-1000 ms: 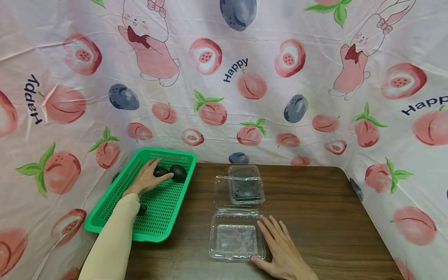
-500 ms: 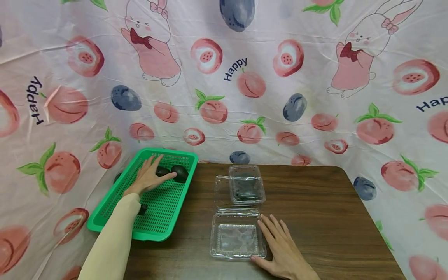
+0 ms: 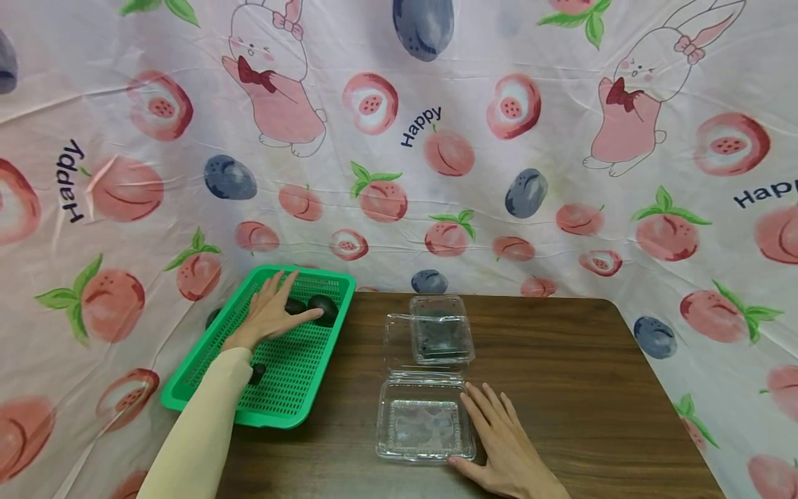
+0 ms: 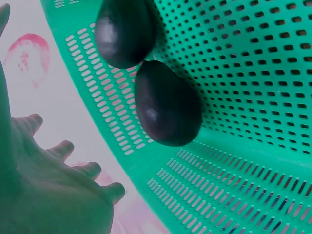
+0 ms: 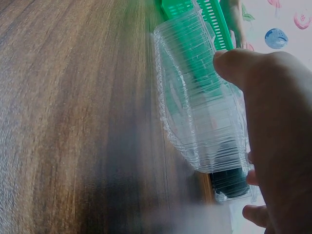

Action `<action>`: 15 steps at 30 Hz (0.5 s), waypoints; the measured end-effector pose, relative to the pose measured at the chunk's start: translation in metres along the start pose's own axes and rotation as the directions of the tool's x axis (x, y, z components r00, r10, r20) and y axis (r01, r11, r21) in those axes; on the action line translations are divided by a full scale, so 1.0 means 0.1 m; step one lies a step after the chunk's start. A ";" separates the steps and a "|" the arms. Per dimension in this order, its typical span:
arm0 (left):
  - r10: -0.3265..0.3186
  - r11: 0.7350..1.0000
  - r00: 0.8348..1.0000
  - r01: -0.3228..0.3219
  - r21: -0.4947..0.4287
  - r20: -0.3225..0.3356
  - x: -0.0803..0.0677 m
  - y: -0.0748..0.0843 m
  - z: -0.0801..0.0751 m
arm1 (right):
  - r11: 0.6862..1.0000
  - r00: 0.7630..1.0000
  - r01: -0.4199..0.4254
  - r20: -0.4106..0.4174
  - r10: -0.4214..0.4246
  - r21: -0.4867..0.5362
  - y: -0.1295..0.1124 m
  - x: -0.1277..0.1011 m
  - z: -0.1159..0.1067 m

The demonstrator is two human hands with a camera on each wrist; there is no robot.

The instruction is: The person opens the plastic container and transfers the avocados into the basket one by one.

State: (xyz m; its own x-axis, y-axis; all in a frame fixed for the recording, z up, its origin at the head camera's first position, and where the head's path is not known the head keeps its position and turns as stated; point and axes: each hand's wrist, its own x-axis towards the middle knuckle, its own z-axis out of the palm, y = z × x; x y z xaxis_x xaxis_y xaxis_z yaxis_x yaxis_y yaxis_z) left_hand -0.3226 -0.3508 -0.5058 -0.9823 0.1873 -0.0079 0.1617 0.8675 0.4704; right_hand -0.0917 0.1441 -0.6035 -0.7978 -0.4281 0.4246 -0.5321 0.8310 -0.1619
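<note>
My left hand [image 3: 269, 315] hovers over the far part of a green plastic basket [image 3: 312, 391], fingers spread and thumb pointing right. Beside the thumb lie two dark, egg-shaped avocados [image 3: 323, 310], touching or nearly so; the left wrist view shows the nearer avocado [image 4: 167, 103] whole, with nothing held in the palm. A small dark item [image 3: 258, 373] sits in the basket near the sleeve, its kind unclear. My right hand [image 3: 501, 443] rests at the right edge of an open clear plastic clamshell box [image 3: 426, 423], straight fingers along its side and thumb at the near corner.
Behind the open box stands another clear box [image 3: 441, 329] with something dark inside, partly seen through the raised lid [image 3: 397, 343]. Brown wooden tabletop [image 3: 573, 374] extends to the right. A fruit-print cloth [image 3: 386, 173] hangs close behind and at both sides.
The left hand's fingers have spread wider, and the hand has shifted slightly up over the basket. The right hand and the open box keep their place; the head view has turned slightly.
</note>
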 end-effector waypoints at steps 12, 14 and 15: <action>0.054 0.996 0.998 -0.051 0.067 -0.038 -0.14 0.27 -0.01 | 1.000 1.000 0.016 -0.020 -0.015 0.013 0.04 0.01 -0.01; 0.070 0.995 0.996 -0.066 0.078 -0.050 -0.17 0.31 0.00 | 1.000 1.000 0.018 -0.020 -0.017 0.015 0.04 0.01 -0.01; 0.079 0.994 0.995 -0.074 0.080 -0.056 -0.18 0.33 0.00 | 1.000 1.000 0.019 -0.020 -0.019 0.015 0.05 0.02 -0.01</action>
State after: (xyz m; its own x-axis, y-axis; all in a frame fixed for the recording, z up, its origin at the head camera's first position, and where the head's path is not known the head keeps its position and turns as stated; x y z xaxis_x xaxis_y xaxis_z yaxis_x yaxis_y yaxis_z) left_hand -0.2993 -0.3254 -0.4905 -0.9702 0.2289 0.0790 0.2413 0.8852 0.3978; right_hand -0.0953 0.1477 -0.6025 -0.7818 -0.4362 0.4455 -0.5514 0.8173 -0.1673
